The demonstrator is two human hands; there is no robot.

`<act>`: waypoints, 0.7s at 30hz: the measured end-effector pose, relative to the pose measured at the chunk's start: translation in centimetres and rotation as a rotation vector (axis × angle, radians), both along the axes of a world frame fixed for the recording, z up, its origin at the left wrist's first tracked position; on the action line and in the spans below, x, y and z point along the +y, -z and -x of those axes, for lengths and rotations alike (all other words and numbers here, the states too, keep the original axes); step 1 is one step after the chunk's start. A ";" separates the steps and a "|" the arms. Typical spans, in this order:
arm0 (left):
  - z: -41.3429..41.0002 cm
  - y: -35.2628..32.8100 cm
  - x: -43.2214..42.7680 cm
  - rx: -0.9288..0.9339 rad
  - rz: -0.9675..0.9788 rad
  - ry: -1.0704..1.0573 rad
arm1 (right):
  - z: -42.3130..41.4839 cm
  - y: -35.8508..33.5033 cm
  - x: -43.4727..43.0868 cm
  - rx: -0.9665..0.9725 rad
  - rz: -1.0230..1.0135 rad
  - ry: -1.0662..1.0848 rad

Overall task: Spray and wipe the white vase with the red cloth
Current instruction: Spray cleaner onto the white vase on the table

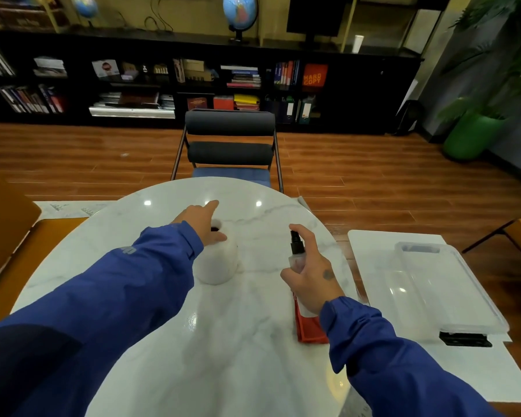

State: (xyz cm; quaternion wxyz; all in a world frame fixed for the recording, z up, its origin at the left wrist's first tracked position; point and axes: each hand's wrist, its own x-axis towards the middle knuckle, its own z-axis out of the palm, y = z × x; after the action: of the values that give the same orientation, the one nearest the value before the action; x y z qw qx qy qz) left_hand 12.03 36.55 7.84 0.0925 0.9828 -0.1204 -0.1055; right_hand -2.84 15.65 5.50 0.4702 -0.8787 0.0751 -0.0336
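The white vase (218, 263) stands upright near the middle of the round marble table (169, 341). My left hand (203, 222) rests on its rim, thumb at the near side of the mouth and forefinger stretched out past it. My right hand (312, 275) holds a small clear spray bottle (297, 251) with a black nozzle, forefinger on top, the nozzle turned toward the vase about a hand's width away. The folded red cloth (309, 328) lies on the table under my right wrist, partly hidden.
A dark chair (229, 145) with a blue seat is pushed in at the table's far side. To the right, a clear plastic box (445, 290) sits on a white surface. Wooden furniture stands left and far right; bookshelves line the back wall.
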 end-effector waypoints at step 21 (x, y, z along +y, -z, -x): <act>-0.8 -0.7 -0.5 0.054 -0.082 0.166 | -0.1 -0.2 0.3 0.013 0.019 -0.023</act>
State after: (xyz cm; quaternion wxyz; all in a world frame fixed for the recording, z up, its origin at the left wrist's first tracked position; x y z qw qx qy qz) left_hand 12.85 36.08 8.53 0.0465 0.9691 -0.1944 -0.1443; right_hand -2.79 15.91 5.72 0.4616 -0.8842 0.0678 -0.0234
